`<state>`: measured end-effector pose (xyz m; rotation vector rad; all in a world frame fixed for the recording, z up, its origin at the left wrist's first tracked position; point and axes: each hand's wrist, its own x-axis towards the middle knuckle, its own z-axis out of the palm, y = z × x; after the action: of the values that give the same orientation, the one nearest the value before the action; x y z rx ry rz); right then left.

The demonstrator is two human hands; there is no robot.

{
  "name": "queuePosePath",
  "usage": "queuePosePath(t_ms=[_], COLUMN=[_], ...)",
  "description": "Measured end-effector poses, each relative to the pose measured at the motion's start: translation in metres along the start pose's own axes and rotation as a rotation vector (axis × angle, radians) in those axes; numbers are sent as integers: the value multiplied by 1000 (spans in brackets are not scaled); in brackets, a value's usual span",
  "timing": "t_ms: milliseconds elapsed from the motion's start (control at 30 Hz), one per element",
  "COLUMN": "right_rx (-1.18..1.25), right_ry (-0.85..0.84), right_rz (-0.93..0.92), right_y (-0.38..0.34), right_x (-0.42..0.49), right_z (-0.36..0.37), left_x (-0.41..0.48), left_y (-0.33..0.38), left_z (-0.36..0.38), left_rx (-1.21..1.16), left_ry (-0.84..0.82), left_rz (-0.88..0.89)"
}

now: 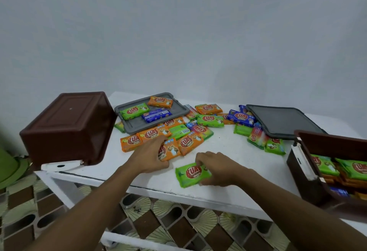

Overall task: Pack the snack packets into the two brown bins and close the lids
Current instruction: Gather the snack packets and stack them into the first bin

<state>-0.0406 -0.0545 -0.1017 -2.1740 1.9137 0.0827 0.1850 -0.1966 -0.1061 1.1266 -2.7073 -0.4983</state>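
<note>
My left hand (pixel 152 156) grips an orange snack packet (pixel 168 151) near the middle of the white table (pixel 228 151). My right hand (pixel 216 168) pinches a green packet (pixel 191 174) lying near the table's front edge. One brown bin (pixel 67 127) lies tipped over at the table's left end, its bottom facing me. The other brown bin (pixel 301 173) stands open at the right edge, with green and orange packets inside. Several orange, green and blue packets (pixel 200 129) are scattered across the table's middle.
A grey lid (pixel 137 123) at the back left carries three packets. A dark lid (pixel 282 121) lies at the back right, partly on some packets. A green object (pixel 10 169) sits off the table to the left. Patterned floor tiles show below the table.
</note>
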Motion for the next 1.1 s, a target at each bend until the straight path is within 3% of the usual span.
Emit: queuePosePath(t_ms=[167, 333, 500, 633, 833, 933, 1100], right_rx=[-166, -128, 265, 521, 385, 253, 144], right_ry=[52, 176, 274, 337, 220, 76, -252], right_rz=[106, 220, 286, 335, 417, 405, 399], right_y=[24, 64, 119, 163, 245, 272, 280], right_x=[-21, -67, -138, -211, -294, -314, -322], right_z=[-42, -94, -116, -115, -94, -78, -52], left_x=[16, 33, 54, 76, 96, 98, 98], left_y=[31, 85, 157, 223, 341, 393, 441], left_z=[-6, -12, -5, 7, 16, 35, 81], left_rx=[60, 45, 5, -34, -28, 54, 218], left_ry=[-9, 12, 41, 48, 23, -49, -390], left_rz=[38, 119, 173, 326, 499, 589, 536])
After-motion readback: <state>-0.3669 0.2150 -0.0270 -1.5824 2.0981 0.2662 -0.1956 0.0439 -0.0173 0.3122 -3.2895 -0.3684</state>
